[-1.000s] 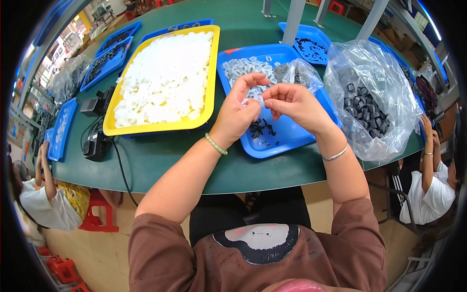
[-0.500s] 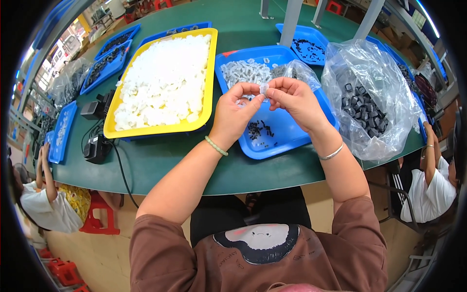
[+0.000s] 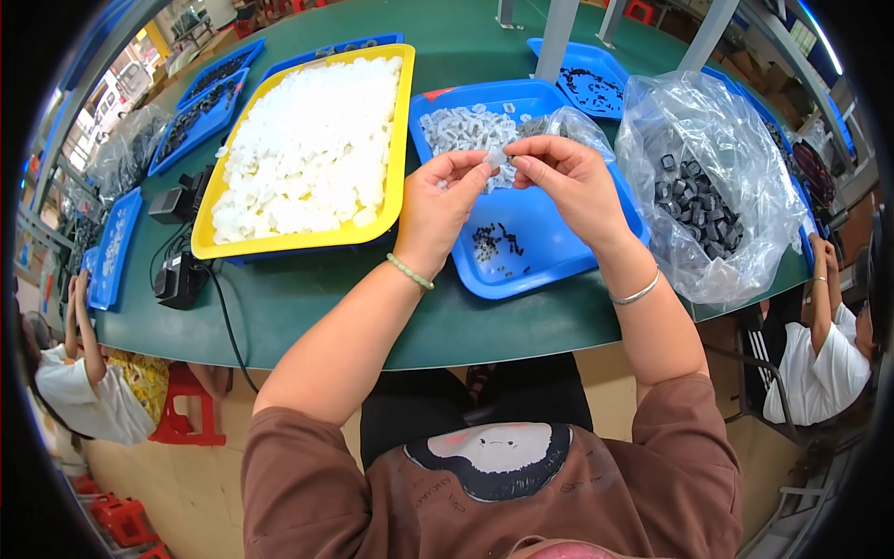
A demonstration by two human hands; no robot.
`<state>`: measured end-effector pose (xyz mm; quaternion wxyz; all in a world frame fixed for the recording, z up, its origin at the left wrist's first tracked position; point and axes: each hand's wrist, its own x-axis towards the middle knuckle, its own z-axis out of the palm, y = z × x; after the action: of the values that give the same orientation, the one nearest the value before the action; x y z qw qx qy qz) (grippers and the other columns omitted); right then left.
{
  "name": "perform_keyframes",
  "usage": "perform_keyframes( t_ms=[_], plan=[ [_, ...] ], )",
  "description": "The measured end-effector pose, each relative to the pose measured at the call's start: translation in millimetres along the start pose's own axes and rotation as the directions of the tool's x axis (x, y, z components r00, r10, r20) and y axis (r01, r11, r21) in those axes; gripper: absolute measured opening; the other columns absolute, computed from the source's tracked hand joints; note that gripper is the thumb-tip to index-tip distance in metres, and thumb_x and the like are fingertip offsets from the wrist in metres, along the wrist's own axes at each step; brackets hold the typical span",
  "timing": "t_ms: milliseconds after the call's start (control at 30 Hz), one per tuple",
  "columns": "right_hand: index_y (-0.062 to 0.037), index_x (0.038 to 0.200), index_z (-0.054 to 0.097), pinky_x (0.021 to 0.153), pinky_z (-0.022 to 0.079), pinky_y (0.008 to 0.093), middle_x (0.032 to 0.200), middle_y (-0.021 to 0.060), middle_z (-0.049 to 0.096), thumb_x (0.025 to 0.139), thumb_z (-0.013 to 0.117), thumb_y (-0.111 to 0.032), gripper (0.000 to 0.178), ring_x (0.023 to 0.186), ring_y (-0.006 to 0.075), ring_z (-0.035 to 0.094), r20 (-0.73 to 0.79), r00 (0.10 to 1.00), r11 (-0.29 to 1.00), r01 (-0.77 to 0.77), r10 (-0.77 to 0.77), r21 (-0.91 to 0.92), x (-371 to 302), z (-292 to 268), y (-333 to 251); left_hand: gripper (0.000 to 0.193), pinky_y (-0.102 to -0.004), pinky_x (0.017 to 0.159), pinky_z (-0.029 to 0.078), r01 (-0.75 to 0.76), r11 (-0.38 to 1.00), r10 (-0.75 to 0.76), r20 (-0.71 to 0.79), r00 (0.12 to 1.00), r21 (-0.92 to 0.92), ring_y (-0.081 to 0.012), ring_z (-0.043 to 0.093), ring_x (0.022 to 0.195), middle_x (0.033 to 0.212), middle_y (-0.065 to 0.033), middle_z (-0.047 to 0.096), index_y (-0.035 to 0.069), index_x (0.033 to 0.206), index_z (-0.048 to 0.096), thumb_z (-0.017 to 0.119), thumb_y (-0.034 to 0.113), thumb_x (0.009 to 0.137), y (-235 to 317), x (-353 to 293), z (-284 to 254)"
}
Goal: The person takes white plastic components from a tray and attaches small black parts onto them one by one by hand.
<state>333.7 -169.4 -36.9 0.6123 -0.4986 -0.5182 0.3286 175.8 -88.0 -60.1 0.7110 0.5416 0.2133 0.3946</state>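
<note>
Above the blue tray (image 3: 549, 270) both of my hands meet, fingertips almost touching. My left hand (image 3: 441, 203) is closed in a pinch on a small translucent plastic piece (image 3: 495, 158). Against the other side of that piece, my right hand (image 3: 570, 183) is pinched too; a tiny dark bit seems to show at its fingertips, too small to name. Behind my fingers, a heap of similar translucent pieces (image 3: 461, 129) fills the tray's far left part. Small black parts (image 3: 498, 244) lie scattered in its nearer part.
Left stands a yellow tray (image 3: 402, 140) heaped with white pieces. A clear plastic bag (image 3: 643, 121) of black parts (image 3: 703, 210) lies to the right. Metal posts (image 3: 555, 42) rise from the green table (image 3: 307, 326). Black adapters (image 3: 177, 279) trail a cable. Co-workers sit at both sides.
My hands have shifted slightly left and up, and the fingertips have drawn a little apart, leaving the translucent piece with my left hand. The view has moved slightly.
</note>
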Motion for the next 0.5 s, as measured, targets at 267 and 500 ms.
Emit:
perform_keyframes(
  t_ms=[267, 500],
  plan=[
    [-0.0001, 0.095, 0.069, 0.066, 0.047, 0.0254, 0.085, 0.0067, 0.063, 0.082, 0.064, 0.003, 0.014, 0.073, 0.0141, 0.06, -0.001, 0.938, 0.799, 0.295, -0.346, -0.524, -6, 9, -13, 0.018, -0.0206, 0.073, 0.047, -0.025, 0.999, 0.027, -0.028, 0.999, 0.04, -0.0066, 0.058, 0.08, 0.094, -0.0059, 0.067, 0.0, 0.102, 0.063, 0.066, 0.009, 0.086, -6, 1, -1],
    [0.0002, 0.094, 0.058, 0.066, 0.051, 0.0287, 0.083, 0.0101, 0.064, 0.079, 0.067, 0.002, 0.018, 0.074, 0.0187, 0.065, 0.014, 0.907, 0.719, 0.343, -0.421, -0.605, -9, 14, -13, 0.016, -0.0189, 0.07, 0.046, -0.04, 0.999, 0.04, -0.021, 0.999, 0.004, -0.0044, 0.056, 0.077, 0.091, -0.0031, 0.065, 0.0, 0.1, 0.065, 0.067, 0.008, 0.086, -5, 0, 1]
  ],
)
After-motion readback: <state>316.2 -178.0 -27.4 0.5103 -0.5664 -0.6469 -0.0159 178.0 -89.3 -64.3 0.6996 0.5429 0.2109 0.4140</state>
